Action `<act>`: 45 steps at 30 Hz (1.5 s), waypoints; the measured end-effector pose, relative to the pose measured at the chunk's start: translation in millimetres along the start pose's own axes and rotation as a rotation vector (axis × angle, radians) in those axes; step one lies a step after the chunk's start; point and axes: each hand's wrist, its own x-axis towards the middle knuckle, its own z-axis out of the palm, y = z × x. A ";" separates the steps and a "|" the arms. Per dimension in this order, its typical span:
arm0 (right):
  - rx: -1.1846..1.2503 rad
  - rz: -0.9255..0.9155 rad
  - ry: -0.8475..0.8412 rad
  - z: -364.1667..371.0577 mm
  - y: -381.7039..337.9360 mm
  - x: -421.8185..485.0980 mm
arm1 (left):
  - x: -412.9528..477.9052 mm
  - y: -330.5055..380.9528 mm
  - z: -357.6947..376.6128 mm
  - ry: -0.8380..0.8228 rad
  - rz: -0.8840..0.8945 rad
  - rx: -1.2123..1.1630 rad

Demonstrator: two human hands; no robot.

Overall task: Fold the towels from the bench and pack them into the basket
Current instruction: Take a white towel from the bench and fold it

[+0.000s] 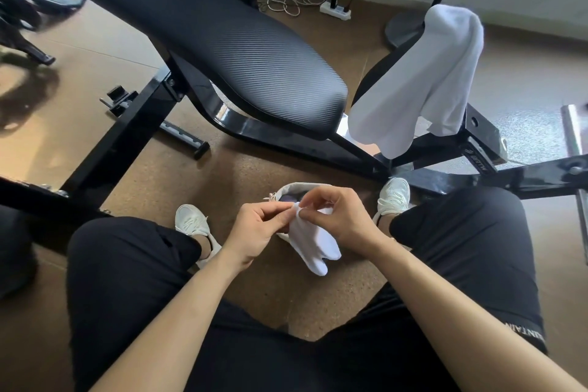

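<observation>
Legs (pixel 127 280): closest to us, black trousers spread wide, with both bare forearms reaching forward between the knees.
Left hand (pixel 254 229): we see thumb and fingers curled, pinching the top edge of the towel (pixel 313 248).
Right hand (pixel 343 216): just beside the left, fingertips almost meeting it, pinching the same edge from the other side.
Towel: small and white, it hangs from both hands and droops below them toward us in soft folds.
Basket (pixel 292 189): on the floor under and just beyond the hands. We make out a pale fabric rim and something dark inside; the hands and towel hide much of it.
Shoes: both white, one (pixel 191 221) to the left of the left hand, the other (pixel 394 196) to the right of and beyond the right hand.
Second towel (pixel 436 79): well beyond the right hand, up and to its right, draped over a black part of the bench with its ends hanging down.
Bench (pixel 229 41): a black ribbed pad stretches away beyond the left hand, on a black steel frame.
Power strip (pixel 335 9): far beyond both hands by the wall, white, with a dark cable plugged in and a coil of pale cord beside it.
Floor (pixel 95 51): brown, under everything we see.
</observation>
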 end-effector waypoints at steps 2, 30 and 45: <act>-0.009 0.006 0.022 1.0 0.2 1.4 | 1.5 -0.9 -0.2 -0.025 -0.002 0.028; -0.371 0.185 -0.403 3.0 27.5 4.3 | 7.8 3.1 -33.4 0.399 0.177 -0.052; -0.606 0.299 0.088 -28.4 52.7 4.5 | 6.9 -0.7 -75.2 0.606 0.156 0.219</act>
